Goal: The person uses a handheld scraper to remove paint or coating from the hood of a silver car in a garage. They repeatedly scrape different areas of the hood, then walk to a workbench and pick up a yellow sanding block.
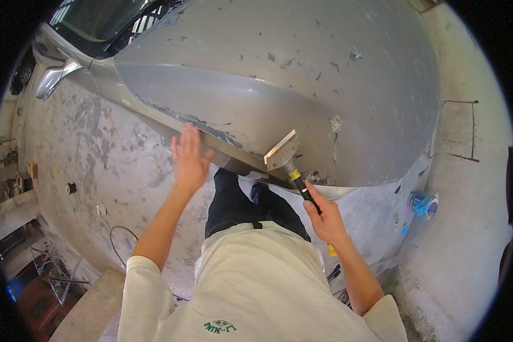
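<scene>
A grey car hood [211,91] spreads out in front of me, with small dark flakes and peeled patches scattered over it. In my right hand [326,218] is a scraper [282,153] with a wide metal head, a pale blade edge and a black handle with a yellow band. Its head is over the near part of the hood; whether the blade touches the surface I cannot tell. My left hand [191,161] is at the hood's near edge, fingers stretched out and holding nothing. Dark flakes [225,135] lie along the edge beside it.
The side mirror [57,77] sticks out at the far left, near the windshield [94,23]. A black cable [117,239] curves over the stained floor [97,137]. A blue crumpled bag [423,204] lies at right by the pale wall [467,216], which carries a thin metal frame [473,131].
</scene>
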`<move>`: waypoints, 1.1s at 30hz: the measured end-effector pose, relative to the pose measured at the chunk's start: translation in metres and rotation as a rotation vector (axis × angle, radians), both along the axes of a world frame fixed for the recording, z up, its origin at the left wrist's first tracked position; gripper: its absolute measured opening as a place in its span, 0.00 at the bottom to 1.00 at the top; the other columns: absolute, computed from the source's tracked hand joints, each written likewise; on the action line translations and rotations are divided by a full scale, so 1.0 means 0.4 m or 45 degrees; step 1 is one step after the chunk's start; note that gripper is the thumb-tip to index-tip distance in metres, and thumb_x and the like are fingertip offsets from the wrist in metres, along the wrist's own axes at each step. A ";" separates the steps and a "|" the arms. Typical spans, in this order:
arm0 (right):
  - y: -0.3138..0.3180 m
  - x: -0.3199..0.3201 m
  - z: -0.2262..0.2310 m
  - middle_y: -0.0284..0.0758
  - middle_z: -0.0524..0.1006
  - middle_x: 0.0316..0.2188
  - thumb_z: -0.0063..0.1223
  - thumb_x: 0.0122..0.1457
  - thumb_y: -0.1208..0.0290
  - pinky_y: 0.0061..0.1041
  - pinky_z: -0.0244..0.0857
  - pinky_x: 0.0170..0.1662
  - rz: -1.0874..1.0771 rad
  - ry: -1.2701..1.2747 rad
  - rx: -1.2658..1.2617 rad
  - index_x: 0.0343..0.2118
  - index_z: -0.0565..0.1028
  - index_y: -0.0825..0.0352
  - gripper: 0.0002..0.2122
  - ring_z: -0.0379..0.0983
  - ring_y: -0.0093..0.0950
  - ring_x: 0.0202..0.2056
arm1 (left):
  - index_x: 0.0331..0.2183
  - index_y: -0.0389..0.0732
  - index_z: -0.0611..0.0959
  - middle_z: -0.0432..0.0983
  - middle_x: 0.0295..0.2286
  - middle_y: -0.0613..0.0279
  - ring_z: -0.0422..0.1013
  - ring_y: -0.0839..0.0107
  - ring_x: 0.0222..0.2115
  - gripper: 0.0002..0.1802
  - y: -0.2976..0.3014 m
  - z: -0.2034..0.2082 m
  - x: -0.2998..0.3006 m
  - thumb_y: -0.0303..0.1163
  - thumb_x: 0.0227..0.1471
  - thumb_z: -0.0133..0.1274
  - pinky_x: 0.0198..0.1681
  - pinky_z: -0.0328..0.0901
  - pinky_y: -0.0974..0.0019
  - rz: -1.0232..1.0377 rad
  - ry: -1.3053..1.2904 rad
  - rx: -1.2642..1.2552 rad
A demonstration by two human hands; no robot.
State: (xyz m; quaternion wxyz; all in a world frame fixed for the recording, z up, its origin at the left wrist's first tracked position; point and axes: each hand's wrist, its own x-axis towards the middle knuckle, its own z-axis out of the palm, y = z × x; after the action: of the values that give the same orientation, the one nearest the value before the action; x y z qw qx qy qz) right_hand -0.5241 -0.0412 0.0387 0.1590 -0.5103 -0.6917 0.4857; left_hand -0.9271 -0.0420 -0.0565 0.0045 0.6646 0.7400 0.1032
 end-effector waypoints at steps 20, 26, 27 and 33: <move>0.065 -0.176 0.055 0.60 0.80 0.40 0.50 0.70 0.68 0.45 0.71 0.47 0.213 -0.156 -0.100 0.68 0.67 0.64 0.24 0.77 0.58 0.43 | 0.60 0.28 0.71 0.65 0.63 0.41 0.60 0.45 0.66 0.39 -0.052 0.183 0.357 0.25 0.46 0.61 0.70 0.54 0.43 -0.537 -0.701 0.190; 0.112 -0.223 0.060 0.60 0.80 0.40 0.50 0.70 0.67 0.44 0.71 0.47 0.267 -0.141 -0.066 0.67 0.67 0.68 0.24 0.77 0.59 0.44 | 0.61 0.28 0.70 0.65 0.63 0.40 0.59 0.43 0.67 0.40 -0.048 0.174 0.320 0.25 0.46 0.61 0.70 0.53 0.43 -0.448 -0.684 0.209; 0.119 -0.231 0.057 0.60 0.79 0.41 0.51 0.70 0.66 0.44 0.70 0.48 0.300 -0.068 -0.022 0.67 0.67 0.69 0.25 0.77 0.59 0.45 | 0.61 0.28 0.70 0.65 0.63 0.40 0.59 0.44 0.67 0.40 -0.047 0.173 0.318 0.25 0.46 0.62 0.70 0.53 0.43 -0.435 -0.675 0.221; 0.139 -0.288 0.051 0.59 0.80 0.41 0.50 0.70 0.65 0.48 0.71 0.49 0.314 -0.148 -0.014 0.65 0.68 0.69 0.24 0.77 0.59 0.44 | 0.60 0.29 0.70 0.65 0.63 0.40 0.59 0.43 0.67 0.40 -0.030 0.174 0.307 0.24 0.44 0.62 0.71 0.52 0.42 -0.441 -0.701 0.237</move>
State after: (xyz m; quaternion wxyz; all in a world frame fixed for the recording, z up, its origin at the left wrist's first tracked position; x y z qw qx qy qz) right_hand -0.6391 0.0145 0.0592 0.0550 -0.4495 -0.7545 0.4751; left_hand -0.8045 -0.0541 0.0131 0.1611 0.7252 0.5745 0.3436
